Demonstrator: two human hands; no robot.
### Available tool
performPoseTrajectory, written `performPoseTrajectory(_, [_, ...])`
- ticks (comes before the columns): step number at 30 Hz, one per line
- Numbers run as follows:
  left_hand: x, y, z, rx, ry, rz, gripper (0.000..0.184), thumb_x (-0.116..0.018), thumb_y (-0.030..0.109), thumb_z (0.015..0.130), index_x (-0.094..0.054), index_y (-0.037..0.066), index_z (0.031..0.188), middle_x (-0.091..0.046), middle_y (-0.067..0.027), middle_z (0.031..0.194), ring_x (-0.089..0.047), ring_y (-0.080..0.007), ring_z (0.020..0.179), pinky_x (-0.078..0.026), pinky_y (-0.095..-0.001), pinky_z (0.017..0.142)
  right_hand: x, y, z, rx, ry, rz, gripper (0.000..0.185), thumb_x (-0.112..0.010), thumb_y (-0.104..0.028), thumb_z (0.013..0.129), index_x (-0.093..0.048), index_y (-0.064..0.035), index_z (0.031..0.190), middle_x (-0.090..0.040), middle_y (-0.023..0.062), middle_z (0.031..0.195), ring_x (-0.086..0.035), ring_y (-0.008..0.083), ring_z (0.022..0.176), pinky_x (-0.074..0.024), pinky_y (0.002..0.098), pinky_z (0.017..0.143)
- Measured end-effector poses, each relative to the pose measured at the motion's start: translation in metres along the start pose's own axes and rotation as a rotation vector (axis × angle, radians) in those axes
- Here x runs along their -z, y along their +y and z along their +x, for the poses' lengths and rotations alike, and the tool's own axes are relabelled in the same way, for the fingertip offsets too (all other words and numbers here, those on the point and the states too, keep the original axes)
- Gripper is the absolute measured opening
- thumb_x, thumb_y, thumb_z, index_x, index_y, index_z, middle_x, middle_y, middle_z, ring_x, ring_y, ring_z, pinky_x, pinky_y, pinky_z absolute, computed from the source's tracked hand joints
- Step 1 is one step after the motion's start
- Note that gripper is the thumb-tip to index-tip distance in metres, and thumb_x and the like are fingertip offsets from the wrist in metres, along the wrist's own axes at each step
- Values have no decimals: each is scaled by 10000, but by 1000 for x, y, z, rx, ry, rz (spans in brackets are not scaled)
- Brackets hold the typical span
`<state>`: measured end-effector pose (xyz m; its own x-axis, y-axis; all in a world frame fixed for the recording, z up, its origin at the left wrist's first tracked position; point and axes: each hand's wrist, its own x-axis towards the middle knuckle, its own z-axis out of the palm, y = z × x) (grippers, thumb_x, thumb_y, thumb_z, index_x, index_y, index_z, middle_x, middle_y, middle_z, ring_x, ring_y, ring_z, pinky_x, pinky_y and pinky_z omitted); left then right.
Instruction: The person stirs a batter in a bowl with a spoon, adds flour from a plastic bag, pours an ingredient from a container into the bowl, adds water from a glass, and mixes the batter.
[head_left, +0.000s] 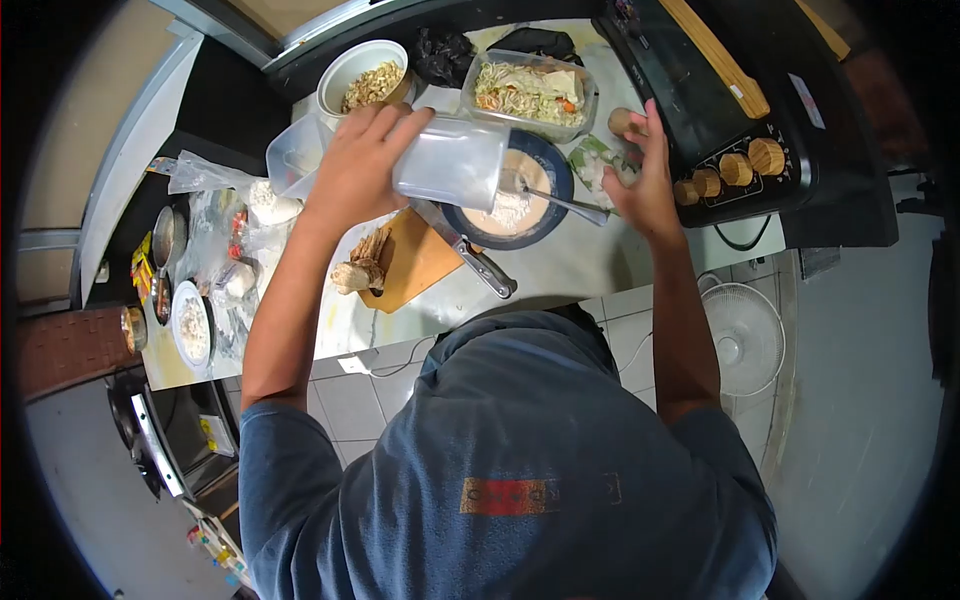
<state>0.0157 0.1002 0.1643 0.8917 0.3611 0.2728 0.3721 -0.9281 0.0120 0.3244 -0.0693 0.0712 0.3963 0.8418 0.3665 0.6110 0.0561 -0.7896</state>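
One clear container (pixel 452 160) tilts over the dark bowl (pixel 512 242), hiding part of the pale mixture (pixel 525 215) from me. The left hand (pixel 365 165)'s fingers clasp it, thumb unseen; the right hand (pixel 648 195)'s are spread near the oven (pixel 800 110).

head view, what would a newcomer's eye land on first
The translucent plastic container, held tipped in the left hand over a dark bowl of pale batter, stands out at upper centre. The open right hand is right of that bowl. At upper right, the black toaster oven with wooden knobs looms large.
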Motion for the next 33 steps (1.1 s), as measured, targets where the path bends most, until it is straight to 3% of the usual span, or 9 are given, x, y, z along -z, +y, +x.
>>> performPoseTrajectory(7, [-5, 18, 7, -8, 4, -5, 907, -824, 99, 495, -504, 131, 1343, -552, -109, 1196, -522, -330, 1114, -423, -424, 975, 5, -1, -16, 5, -28, 12, 918, -646, 33, 774, -163, -62, 1549, -418, 142, 1419, -514, 252, 1196, -435, 377, 987])
performPoseTrajectory(18, [2, 32, 3, 29, -6, 232, 861, -835, 153, 557, -508, 162, 1353, -541, -103, 1220, -508, -328, 1162, -406, -441, 1015, 15, -4, -26, -5, -33, -4, 860, -660, -18, 767, -254, -69, 1522, -424, 167, 1426, -531, 279, 1148, -456, 401, 984])
performPoseTrajectory(22, [0, 37, 3, 14, 29, 243, 861, -833, 150, 553, -508, 162, 1350, -542, -104, 1216, -508, -325, 1159, -404, -441, 1017, 15, 1, -31, -24, -46, -8, 858, -661, -22, 769, -259, -94, 1525, -435, 169, 1413, -532, 279, 1152, -454, 402, 987])
performPoseTrajectory(24, [1, 38, 4, 12, 21, 271, 854, -784, 63, 551, -495, 164, 1348, -543, -94, 1210, -508, -305, 1153, -402, -418, 1028, 15, 2, -32, -24, -46, -7, 857, -662, -24, 770, -263, -102, 1525, -439, 169, 1408, -532, 280, 1154, -454, 401, 985])
performPoseTrajectory(27, [1, 38, 3, 46, -27, 348, 880, -819, 121, 547, -490, 165, 1362, -542, -101, 1230, -500, -318, 1183, -402, -437, 1016, 16, 3, -31, -17, -56, -12, 854, -668, -26, 773, -270, -113, 1523, -447, 166, 1400, -531, 280, 1160, -454, 398, 981])
performPoseTrajectory(33, [-4, 42, 5, 51, -22, 360, 912, -821, 108, 531, -477, 167, 1374, -537, -99, 1235, -494, -326, 1196, -399, -439, 1032, 15, 6, -33, -5, -61, -40, 853, -685, -25, 775, -280, -115, 1520, -460, 158, 1390, -543, 279, 1152, -469, 394, 957])
